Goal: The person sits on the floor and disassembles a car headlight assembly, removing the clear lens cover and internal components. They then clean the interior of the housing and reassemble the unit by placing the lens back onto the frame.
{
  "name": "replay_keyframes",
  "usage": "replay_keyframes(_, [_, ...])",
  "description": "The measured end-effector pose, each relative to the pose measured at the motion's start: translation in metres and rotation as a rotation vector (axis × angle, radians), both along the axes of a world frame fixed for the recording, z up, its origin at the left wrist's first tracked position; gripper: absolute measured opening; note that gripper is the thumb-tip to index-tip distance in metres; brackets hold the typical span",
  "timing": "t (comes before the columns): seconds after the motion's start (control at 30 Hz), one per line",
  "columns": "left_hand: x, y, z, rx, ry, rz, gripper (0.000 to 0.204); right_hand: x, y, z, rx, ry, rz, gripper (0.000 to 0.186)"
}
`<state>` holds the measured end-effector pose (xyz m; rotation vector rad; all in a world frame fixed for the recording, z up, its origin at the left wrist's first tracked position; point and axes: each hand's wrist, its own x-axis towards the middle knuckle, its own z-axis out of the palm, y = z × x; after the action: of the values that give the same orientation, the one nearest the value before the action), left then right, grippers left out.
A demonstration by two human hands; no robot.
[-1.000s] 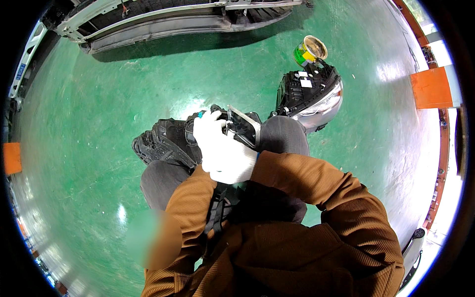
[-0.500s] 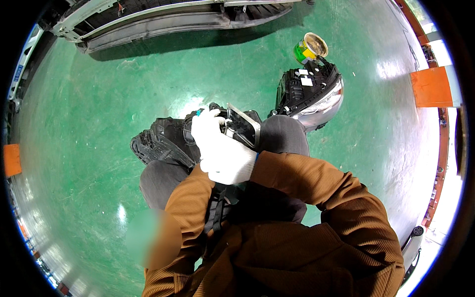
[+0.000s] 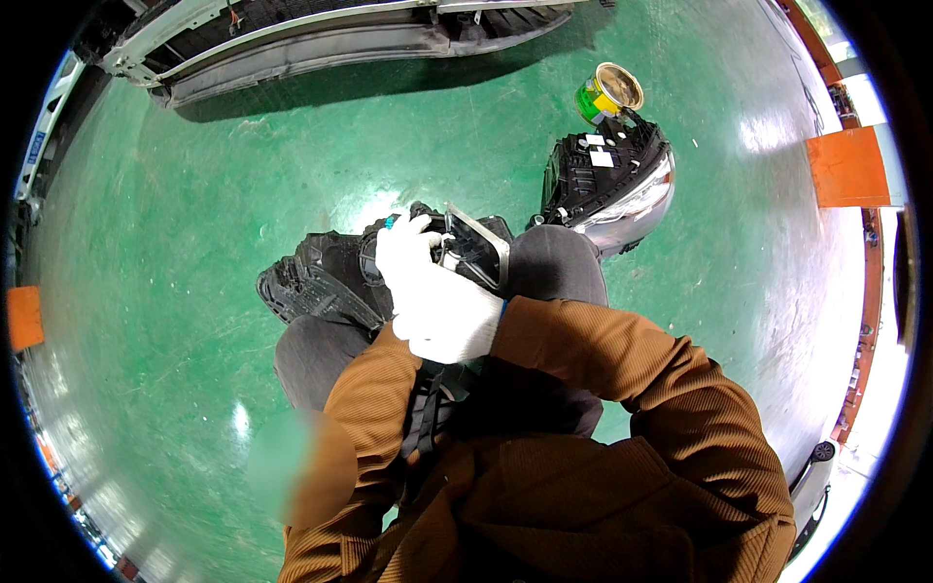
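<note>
My right hand (image 3: 442, 296) in a white glove lies over a black car lamp assembly (image 3: 326, 277) between my knees. Its fingers are bent at a small teal piece (image 3: 390, 222), but what exactly they grip is unclear. A dark glassy part with a silver frame (image 3: 474, 251) sits just right of the fingers. My left hand (image 3: 408, 328), also white-gloved, is mostly hidden under and behind the right, so its fingers are hard to tell apart. Beside my right knee lies a second headlamp (image 3: 612, 194), with black housing, white labels and clear lens.
Ahead lies a large vehicle front-end part (image 3: 321, 53) with metal rails. An opened yellow-green can (image 3: 607, 95) stands behind the second headlamp on the green floor. An orange block (image 3: 846, 170) is at the right edge, another (image 3: 24, 316) at the left. A white car shows at lower right.
The view has shifted very slightly, with the floor objects a little higher in the picture. Both hands stay in about the same place and pose on the assembly.
</note>
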<state>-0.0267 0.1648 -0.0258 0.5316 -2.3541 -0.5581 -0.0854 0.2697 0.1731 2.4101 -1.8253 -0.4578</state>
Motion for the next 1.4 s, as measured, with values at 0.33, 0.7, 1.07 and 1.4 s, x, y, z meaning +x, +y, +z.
replay_keyframes(0.33, [-0.004, 0.008, 0.025, 0.032, 0.160, 0.020, 0.023, 0.001, -0.002, -0.011, -0.024, 0.079, -0.018, 0.063])
replay_keyframes(0.7, [-0.001, 0.012, 0.049, 0.171, -0.013, 0.009, 0.016, -0.075, 0.009, -0.011, -0.902, -0.899, -0.012, 0.018])
replay_keyframes(1.07, [0.007, 0.014, 0.049, 0.190, -0.011, 0.011, 0.030, -0.143, -0.034, -0.078, 0.285, -0.672, -0.705, 0.059])
replay_keyframes(1.4, [0.013, 0.013, 0.051, 0.271, -0.048, -0.079, 0.034, -0.164, -0.045, -0.112, 0.657, -1.377, -0.997, 0.032])
